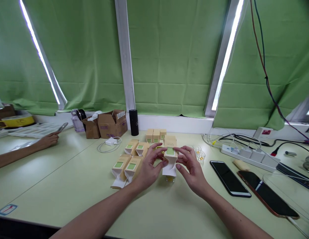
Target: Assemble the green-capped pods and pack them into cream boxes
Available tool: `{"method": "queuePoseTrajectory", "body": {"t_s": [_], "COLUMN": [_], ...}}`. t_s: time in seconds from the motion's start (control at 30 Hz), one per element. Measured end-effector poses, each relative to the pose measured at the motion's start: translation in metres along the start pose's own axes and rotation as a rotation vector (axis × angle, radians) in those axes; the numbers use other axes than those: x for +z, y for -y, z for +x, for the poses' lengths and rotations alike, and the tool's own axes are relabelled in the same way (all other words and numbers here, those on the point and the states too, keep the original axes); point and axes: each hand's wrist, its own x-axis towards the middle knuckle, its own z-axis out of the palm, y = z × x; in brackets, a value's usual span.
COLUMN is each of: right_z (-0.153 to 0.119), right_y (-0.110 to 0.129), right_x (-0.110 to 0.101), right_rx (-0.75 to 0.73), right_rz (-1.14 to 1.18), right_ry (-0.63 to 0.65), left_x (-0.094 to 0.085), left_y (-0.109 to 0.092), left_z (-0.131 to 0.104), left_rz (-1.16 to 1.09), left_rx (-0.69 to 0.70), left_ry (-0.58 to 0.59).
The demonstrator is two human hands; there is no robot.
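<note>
A small tan cardboard box [170,152] with a green window is between my hands, its white end flap [169,171] hanging towards me. My left hand [152,163] grips it from the left with thumb and fingers. My right hand [191,167] has its fingertips at the box's right edge, the thumb close to the flap. Under the flap a small clear piece with a yellow part [170,178] shows in part. Left of my left hand lie several similar boxes [121,163] with flaps open. Right of my right hand are small clear pieces with yellow centres [201,156].
Several more tan boxes [156,134] stand behind. Farther back are a black cylinder [134,122] and an open carton [112,123]. At right lie two phones [230,178], a power strip [249,156] and cables. Another person's hand [48,141] holds a phone at far left.
</note>
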Motion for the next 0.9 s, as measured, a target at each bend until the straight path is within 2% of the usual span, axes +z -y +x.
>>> {"method": "queuePoseTrajectory", "body": {"t_s": [0.9], "right_z": [0.0009], "right_y": [-0.004], "right_x": [0.0008], "right_rx": [0.022], "right_rz": [0.028], "right_ry": [0.002], "left_x": [0.0034], "left_y": [-0.0013], "left_z": [-0.0009], "left_rz": [-0.021], "left_rx": [-0.012], "left_ry": [-0.035]}}
